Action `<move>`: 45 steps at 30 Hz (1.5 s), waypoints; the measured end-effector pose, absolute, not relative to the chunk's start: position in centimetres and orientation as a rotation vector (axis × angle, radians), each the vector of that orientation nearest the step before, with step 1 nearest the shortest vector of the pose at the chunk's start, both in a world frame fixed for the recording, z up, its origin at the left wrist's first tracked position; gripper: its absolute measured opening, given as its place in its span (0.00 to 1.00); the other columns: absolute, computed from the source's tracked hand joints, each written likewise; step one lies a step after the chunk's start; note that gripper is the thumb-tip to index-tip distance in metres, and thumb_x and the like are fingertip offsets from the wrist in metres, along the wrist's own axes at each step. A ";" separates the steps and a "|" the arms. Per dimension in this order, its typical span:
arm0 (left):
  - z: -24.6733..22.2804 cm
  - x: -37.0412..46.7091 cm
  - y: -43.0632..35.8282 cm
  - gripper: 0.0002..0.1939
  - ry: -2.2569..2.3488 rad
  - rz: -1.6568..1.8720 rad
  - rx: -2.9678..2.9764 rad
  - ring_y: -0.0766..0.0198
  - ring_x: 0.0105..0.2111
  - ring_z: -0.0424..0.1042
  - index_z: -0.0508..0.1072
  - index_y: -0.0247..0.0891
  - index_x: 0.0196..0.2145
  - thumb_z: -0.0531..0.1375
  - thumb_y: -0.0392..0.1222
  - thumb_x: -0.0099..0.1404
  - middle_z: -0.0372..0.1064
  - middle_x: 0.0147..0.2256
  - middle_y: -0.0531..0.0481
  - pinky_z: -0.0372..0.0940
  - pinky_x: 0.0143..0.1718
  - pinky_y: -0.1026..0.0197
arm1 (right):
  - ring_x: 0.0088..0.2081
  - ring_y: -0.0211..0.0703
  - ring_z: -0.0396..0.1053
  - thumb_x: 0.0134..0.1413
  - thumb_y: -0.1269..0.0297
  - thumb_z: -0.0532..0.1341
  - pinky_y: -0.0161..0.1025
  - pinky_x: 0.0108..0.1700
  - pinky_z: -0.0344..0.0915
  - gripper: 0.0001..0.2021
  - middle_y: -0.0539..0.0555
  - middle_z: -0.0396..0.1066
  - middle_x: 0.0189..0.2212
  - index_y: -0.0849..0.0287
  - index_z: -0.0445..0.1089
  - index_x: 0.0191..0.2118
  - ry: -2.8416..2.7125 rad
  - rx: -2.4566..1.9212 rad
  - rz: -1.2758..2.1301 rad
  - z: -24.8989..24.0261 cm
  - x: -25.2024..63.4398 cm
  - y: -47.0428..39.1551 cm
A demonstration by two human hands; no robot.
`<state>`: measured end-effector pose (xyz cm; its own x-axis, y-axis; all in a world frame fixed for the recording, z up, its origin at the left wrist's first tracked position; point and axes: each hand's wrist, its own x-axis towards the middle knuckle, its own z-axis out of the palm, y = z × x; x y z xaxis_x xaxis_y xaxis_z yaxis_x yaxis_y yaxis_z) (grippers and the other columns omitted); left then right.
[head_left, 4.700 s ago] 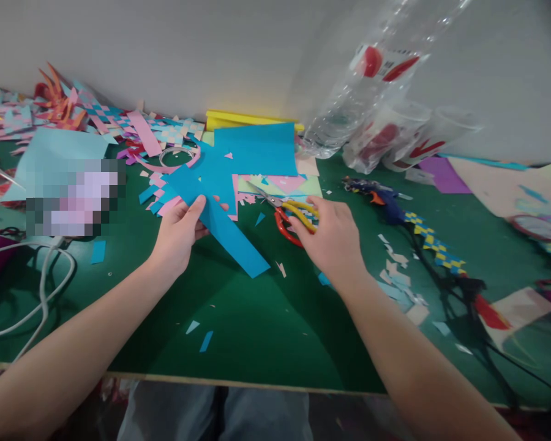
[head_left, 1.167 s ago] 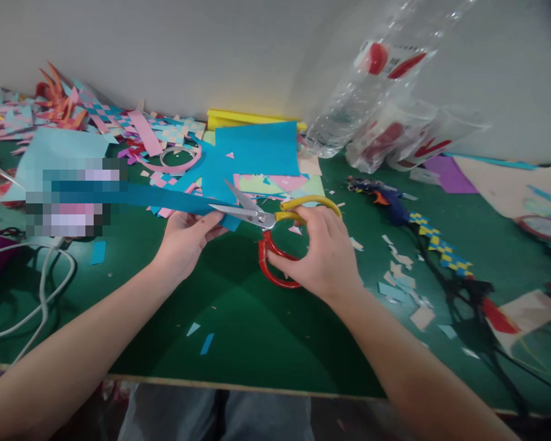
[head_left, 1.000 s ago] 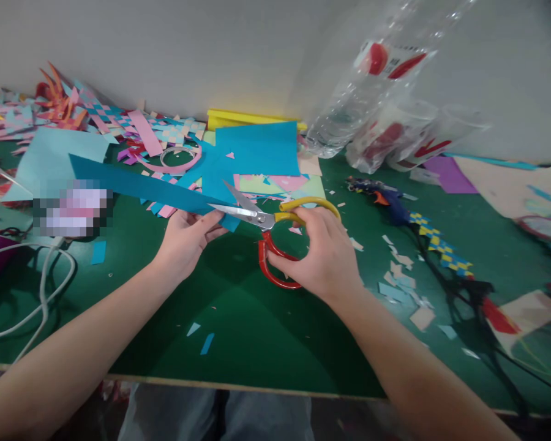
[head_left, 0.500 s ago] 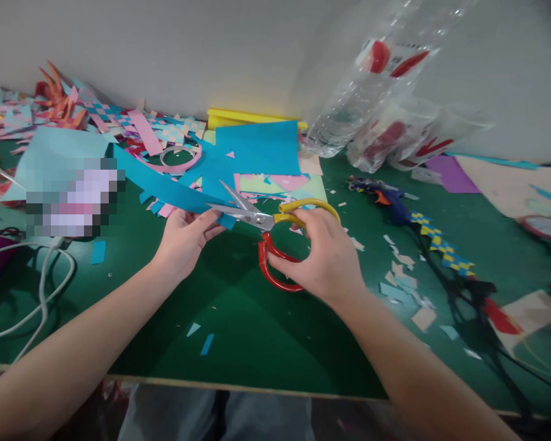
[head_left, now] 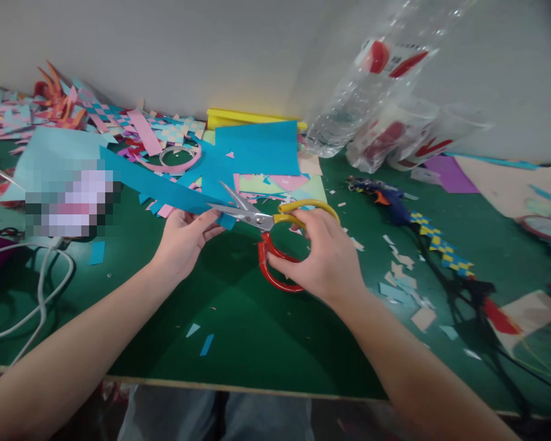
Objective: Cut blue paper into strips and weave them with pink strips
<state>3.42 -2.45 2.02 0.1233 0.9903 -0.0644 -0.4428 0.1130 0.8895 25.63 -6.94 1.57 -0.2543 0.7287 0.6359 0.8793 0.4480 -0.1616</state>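
In the head view, my left hand pinches a long blue paper strip near its right end; the strip's far end rises to the left. My right hand is closed around the handles of a pair of scissors, one handle yellow and the other red. The blades are spread, and the lower blade lies across the strip by my left fingertips. Behind the blades, a larger blue paper sheet rests on other papers.
A pixelated phone-like object with a white cable lies left. Paper scraps and a dark blue glue gun are on the right. Clear plastic cups lean at the back. A tape roll sits behind the strip.
The strip's far left end has swung slightly further left and down. Both hands and the scissors are almost where they were.
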 end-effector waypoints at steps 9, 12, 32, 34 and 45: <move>2.1 3.4 -2.4 0.11 0.813 1.231 0.847 0.63 0.36 0.79 0.77 0.37 0.36 0.71 0.39 0.56 0.79 0.36 0.49 0.74 0.40 0.62 | 0.43 0.57 0.74 0.51 0.55 0.65 0.47 0.34 0.72 0.23 0.62 0.75 0.40 0.60 0.65 0.50 -2.059 -1.312 -0.310 1.7 25.6 -7.0; 2.0 3.4 -2.4 0.11 0.813 1.224 0.862 0.62 0.37 0.79 0.77 0.39 0.37 0.71 0.40 0.56 0.80 0.37 0.50 0.74 0.40 0.62 | 0.42 0.56 0.74 0.51 0.55 0.64 0.47 0.35 0.72 0.23 0.61 0.75 0.39 0.60 0.65 0.50 -2.059 -1.315 -0.287 1.7 25.7 -7.0; 2.0 3.4 -2.3 0.11 0.865 1.220 0.826 0.64 0.36 0.78 0.76 0.39 0.39 0.69 0.38 0.57 0.79 0.37 0.50 0.73 0.38 0.64 | 0.42 0.55 0.76 0.52 0.55 0.65 0.46 0.33 0.73 0.22 0.62 0.77 0.40 0.60 0.67 0.50 -2.068 -1.304 -0.354 1.7 25.7 -7.1; 1.8 3.3 -2.3 0.11 0.856 1.217 0.830 0.64 0.36 0.78 0.76 0.39 0.39 0.69 0.38 0.58 0.79 0.38 0.50 0.73 0.38 0.64 | 0.41 0.54 0.76 0.53 0.56 0.65 0.45 0.33 0.73 0.21 0.62 0.77 0.39 0.61 0.67 0.50 -2.067 -1.295 -0.369 1.7 25.7 -7.1; 2.0 3.3 -2.3 0.11 0.876 1.219 0.826 0.58 0.40 0.79 0.76 0.35 0.37 0.70 0.38 0.57 0.79 0.39 0.45 0.75 0.43 0.59 | 0.34 0.49 0.74 0.53 0.59 0.62 0.43 0.32 0.70 0.15 0.56 0.74 0.34 0.57 0.65 0.46 -1.943 -1.366 -0.242 1.8 25.6 -6.9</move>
<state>3.32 -2.26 2.01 0.1235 0.9858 -0.1140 -0.4229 0.1562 0.8926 25.58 -6.91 1.84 -0.1627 0.7359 0.6572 0.8745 0.4160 -0.2493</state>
